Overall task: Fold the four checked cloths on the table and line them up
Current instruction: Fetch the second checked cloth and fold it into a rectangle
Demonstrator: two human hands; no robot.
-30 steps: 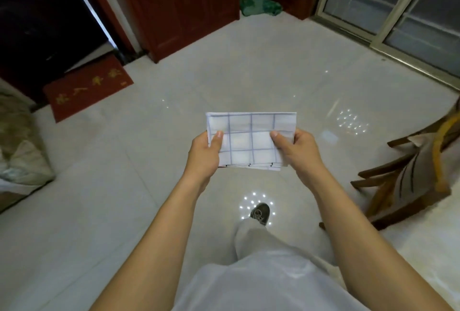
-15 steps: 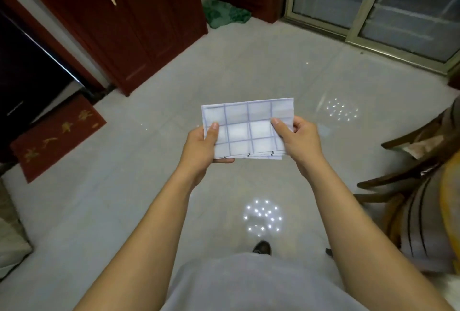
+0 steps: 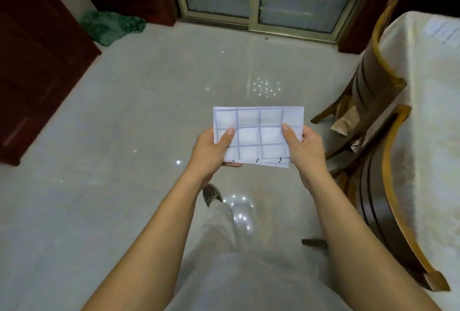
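Folded checked cloth (image 3: 258, 133) pinched between left hand (image 3: 211, 148), right hand (image 3: 305, 146)

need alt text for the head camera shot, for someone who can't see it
A person's left hand and right hand hold a folded checked cloth by its short sides above a pale glossy floor. At right, wooden chairs stand against a table with a cream cover, where another checked cloth lies.

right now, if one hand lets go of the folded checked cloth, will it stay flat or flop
Probably flops: the folded checked cloth is held flat by the left hand and right hand pinching opposite ends. Likely light: a thumb-and-finger pinch carries it. Its staggered near-edge layers may slide apart.
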